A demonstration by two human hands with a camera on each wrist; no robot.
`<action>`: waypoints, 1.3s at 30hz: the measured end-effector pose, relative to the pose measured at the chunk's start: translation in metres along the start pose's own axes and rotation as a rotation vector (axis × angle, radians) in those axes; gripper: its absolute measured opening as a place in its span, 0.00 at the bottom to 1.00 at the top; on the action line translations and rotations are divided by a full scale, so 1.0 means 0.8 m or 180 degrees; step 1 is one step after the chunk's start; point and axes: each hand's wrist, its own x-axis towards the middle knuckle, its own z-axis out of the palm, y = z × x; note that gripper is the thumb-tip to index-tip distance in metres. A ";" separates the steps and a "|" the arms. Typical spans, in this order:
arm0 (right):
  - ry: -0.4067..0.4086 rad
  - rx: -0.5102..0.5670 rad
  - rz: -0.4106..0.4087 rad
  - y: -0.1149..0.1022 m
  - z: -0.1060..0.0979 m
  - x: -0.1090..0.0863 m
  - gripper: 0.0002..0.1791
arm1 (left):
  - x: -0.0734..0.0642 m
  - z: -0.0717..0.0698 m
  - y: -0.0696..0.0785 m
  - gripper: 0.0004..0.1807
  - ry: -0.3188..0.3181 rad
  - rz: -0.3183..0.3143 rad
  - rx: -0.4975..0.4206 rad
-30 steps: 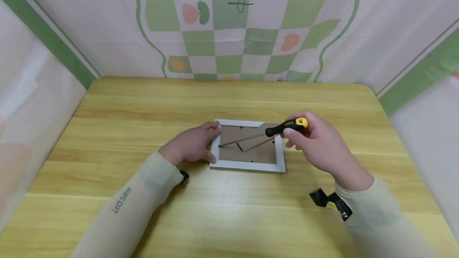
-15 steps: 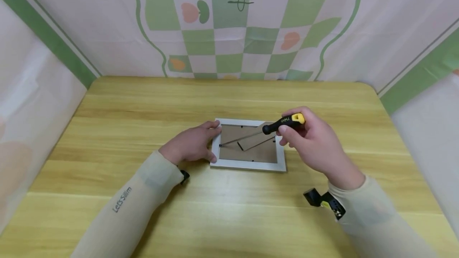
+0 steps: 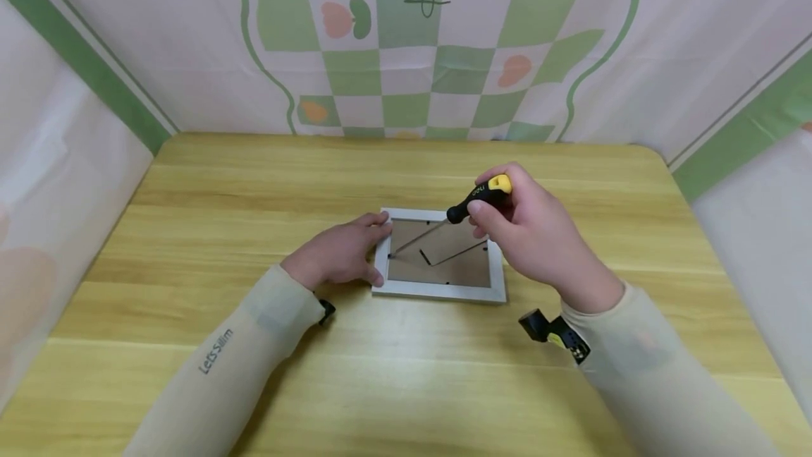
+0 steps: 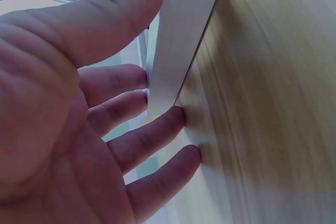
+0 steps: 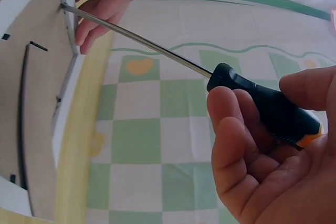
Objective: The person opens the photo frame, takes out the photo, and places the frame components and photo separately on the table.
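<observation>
A white picture frame (image 3: 438, 293) lies face down on the table, its brown backing board (image 3: 412, 238) facing up. Small dark tabs sit along the board's edges. My left hand (image 3: 339, 252) rests on the frame's left end, thumb at the near corner and forefinger at the far one; in the left wrist view its fingers (image 4: 152, 140) are fairly straight. My right hand (image 3: 539, 238) grips the black and yellow handle of a screwdriver (image 3: 469, 203). The shaft slants down leftward, and its tip meets the tab (image 5: 64, 7) at the frame's left inner edge.
A thin dark bent line or wire (image 3: 457, 255) runs across the backing board. The wooden table (image 3: 406, 372) reaches back to a patterned cloth (image 3: 406, 69) behind, with more cloth at both sides. Small black cameras (image 3: 555, 336) sit at the wrists.
My right hand has moved left and away from me, tilting the screwdriver more steeply. The tip stays at the left tab. My left hand and the frame have barely moved.
</observation>
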 end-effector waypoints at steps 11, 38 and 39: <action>-0.0047 -0.0207 -0.0125 -0.015 0.007 0.010 0.19 | 0.000 0.000 -0.001 0.51 -0.0005 0.0002 0.0009; -0.0002 -0.0285 -0.0177 -0.034 0.020 0.026 0.14 | 0.002 0.001 -0.002 0.51 0.0018 -0.0036 0.0056; 0.0001 -0.0294 -0.0188 -0.035 0.020 0.027 0.14 | 0.002 0.000 -0.002 0.51 0.0014 -0.0043 0.0058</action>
